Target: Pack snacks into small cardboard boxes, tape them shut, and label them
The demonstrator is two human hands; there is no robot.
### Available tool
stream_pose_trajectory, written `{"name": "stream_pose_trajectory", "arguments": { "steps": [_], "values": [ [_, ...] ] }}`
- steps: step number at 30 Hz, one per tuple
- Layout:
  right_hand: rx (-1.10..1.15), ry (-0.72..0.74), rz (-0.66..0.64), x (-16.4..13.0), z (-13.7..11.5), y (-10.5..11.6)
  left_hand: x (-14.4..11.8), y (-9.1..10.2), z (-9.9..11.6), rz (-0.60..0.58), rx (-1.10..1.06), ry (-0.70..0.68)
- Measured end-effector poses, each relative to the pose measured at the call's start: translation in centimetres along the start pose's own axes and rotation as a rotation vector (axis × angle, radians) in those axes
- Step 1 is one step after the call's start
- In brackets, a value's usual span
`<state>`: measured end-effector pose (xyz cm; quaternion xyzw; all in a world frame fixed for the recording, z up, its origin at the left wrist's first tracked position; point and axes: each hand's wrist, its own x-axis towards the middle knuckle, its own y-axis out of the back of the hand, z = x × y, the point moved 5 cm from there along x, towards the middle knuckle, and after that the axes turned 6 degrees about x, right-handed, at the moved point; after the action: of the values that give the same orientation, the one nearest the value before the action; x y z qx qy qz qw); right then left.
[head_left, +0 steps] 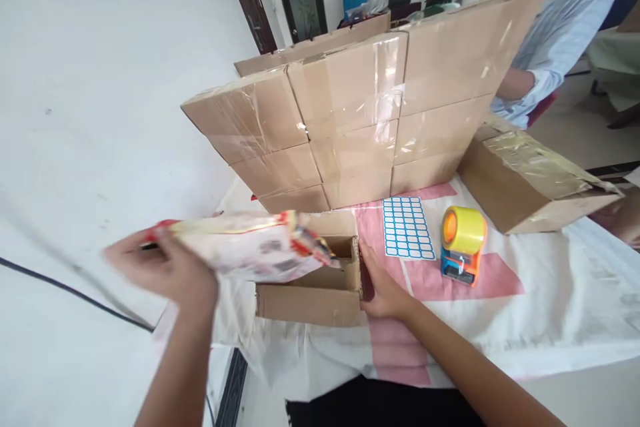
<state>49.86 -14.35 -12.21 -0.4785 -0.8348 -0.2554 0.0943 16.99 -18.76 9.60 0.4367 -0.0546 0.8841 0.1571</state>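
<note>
**Packet over an open carton**

Left hand, blurred with motion, closed around one end of a flat printed packet, white with red and yellow edging. Held roughly level, the packet's right end reaching over the left part of a small open cardboard box near the front edge of the bench. Packet apparently above the box mouth rather than inside it, though the blur makes that hard to settle.

Right hand laid flat against the right outer wall of the box, fingers extended and together, thumb toward the near corner; gripping nothing, only pressing on the cardboard.

Bench covered by a white cloth with pink blocks. Just right of the box, a sheet of blue-bordered blank labels lying flat. Right of the sheet, and close beside it, an orange-and-blue tape dispenser loaded with a yellow roll, upright on the cloth.

Behind all that, at the far side, a wall of sealed brown cartons stacked three high, glossy tape across the seams. To the right, a separate taped carton lying at an angle, well apart from the open box.

At far right, behind the stack, another person's pale blue sleeve and forearm. Along the left, a black cable crossing the white floor.
</note>
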Motion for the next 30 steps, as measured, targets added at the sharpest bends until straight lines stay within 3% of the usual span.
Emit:
{"name": "stream_pose_trajectory", "arguments": {
  "steps": [2,3,6,8,10,15,18,22,26,30],
  "values": [
    [0.007,0.017,0.004,0.0,-0.1,0.1,-3.7,-1.9,0.7,-0.019,0.035,-0.057],
    [0.01,0.025,0.01,0.0,-0.2,0.1,-5.4,-3.1,0.7,-0.109,0.066,-0.073],
    [0.011,0.026,0.042,0.0,-0.1,0.4,-9.5,-5.4,-0.2,-0.504,0.176,-0.105],
    [0.004,0.022,0.05,-0.1,0.0,0.5,-11.0,-5.8,-1.0,-0.784,0.226,-0.168],
    [-0.006,0.022,0.033,-0.3,0.0,0.4,-11.3,-5.4,-1.0,-0.98,0.267,-0.291],
    [-0.004,0.018,0.018,-0.4,-0.1,0.4,-10.6,-3.6,2.4,-1.047,0.351,-0.551],
    [-0.014,0.024,0.006,-0.5,-0.4,0.8,-12.4,-3.4,4.0,-1.216,0.241,-0.592],
    [-0.044,0.023,-0.016,-0.6,-0.8,1.4,-15.6,-4.0,3.2,-1.43,0.258,-0.624],
    [-0.056,0.049,-0.014,-0.4,-1.2,1.7,-16.3,-4.2,2.2,-1.441,0.285,-0.593],
    [-0.022,0.064,-0.007,-0.2,-1.4,1.8,-16.4,-4.6,2.8,-1.454,0.305,-0.565]
  ]
}}
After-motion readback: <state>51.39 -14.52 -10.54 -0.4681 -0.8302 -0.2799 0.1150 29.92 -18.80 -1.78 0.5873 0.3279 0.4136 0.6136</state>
